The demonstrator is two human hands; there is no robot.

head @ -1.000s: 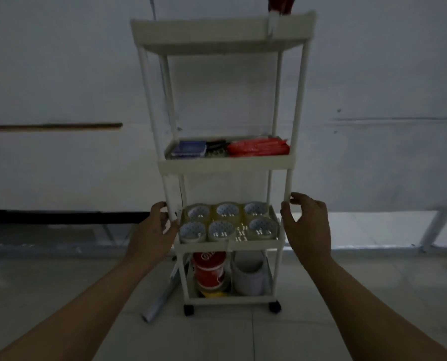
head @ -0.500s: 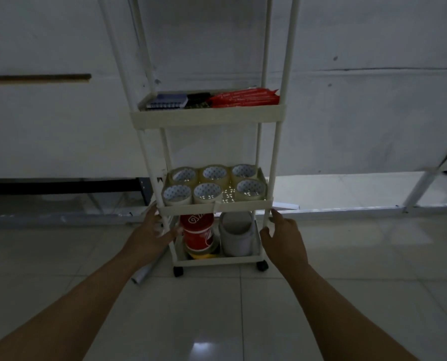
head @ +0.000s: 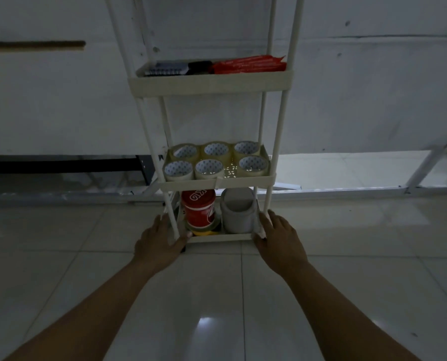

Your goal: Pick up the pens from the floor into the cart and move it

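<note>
Two hands (head: pixel 159 243) (head: pixel 279 239) grasp cart (head: pixel 209 84) on tiled floor (head: pixel 60 256).

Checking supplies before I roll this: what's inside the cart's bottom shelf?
The bottom shelf holds a red tub over a yellow roll, beside a grey container. Anything behind them is hidden.

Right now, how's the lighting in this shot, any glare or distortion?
Head view: dim overall; a bright glare patch on the glossy white floor tiles; wide-angle bending tilts the white plastic cart posts; both hands sit dark but sharp.
</note>
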